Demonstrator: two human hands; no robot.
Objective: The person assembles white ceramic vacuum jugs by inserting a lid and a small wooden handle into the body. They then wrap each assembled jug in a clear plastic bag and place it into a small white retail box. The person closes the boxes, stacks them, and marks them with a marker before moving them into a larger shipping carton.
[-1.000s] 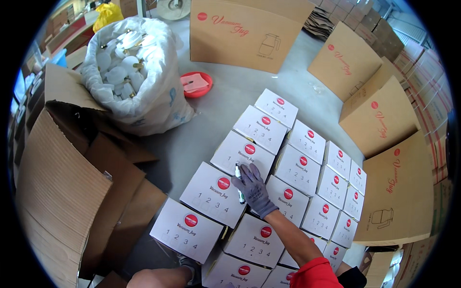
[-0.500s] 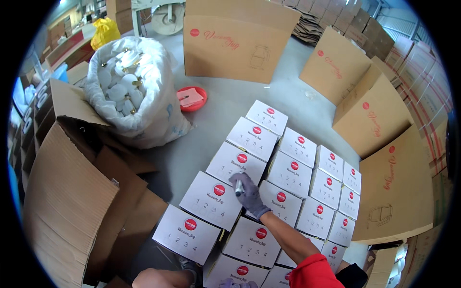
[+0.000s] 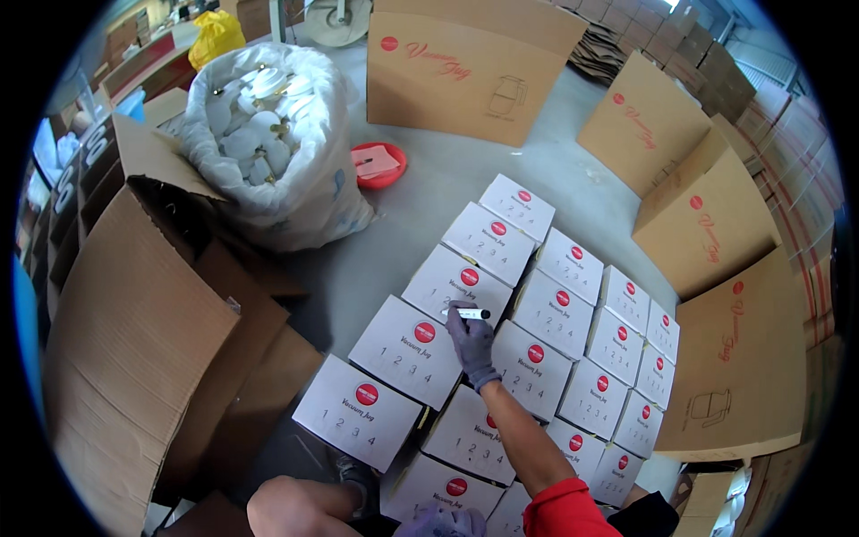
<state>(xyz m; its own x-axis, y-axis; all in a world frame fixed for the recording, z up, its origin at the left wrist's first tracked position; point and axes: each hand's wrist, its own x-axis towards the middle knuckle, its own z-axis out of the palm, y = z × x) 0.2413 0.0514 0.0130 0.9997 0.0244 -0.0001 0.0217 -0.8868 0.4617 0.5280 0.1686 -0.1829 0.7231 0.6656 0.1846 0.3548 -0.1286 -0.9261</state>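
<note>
My right hand (image 3: 471,344), in a grey-purple glove, grips a white marker pen (image 3: 472,314) with a black end. Its writing end is down at the printed top of a white carton (image 3: 431,309) in the leftmost row, in the third place from the far end. At the lower edge my left hand (image 3: 445,523), gloved alike, lies by a nearer white carton (image 3: 429,488). Its fingers look curled, and whatever they hold is hidden. Several more white cartons with red round marks stand packed together in slanting rows, such as the nearest left one (image 3: 335,425).
A white sack (image 3: 313,192) full of white plastic parts stands at the far left, beside a red dish (image 3: 394,170) on the floor. Open brown boxes surround the cartons: one on the left (image 3: 134,358), one behind (image 3: 447,80), several on the right (image 3: 743,358). My bent knee (image 3: 286,510) shows below.
The view has shifted, so the cartons sit a little further right and the sack higher. The marker in my right hand has tipped from pointing toward me to lying across, its black end rightward.
</note>
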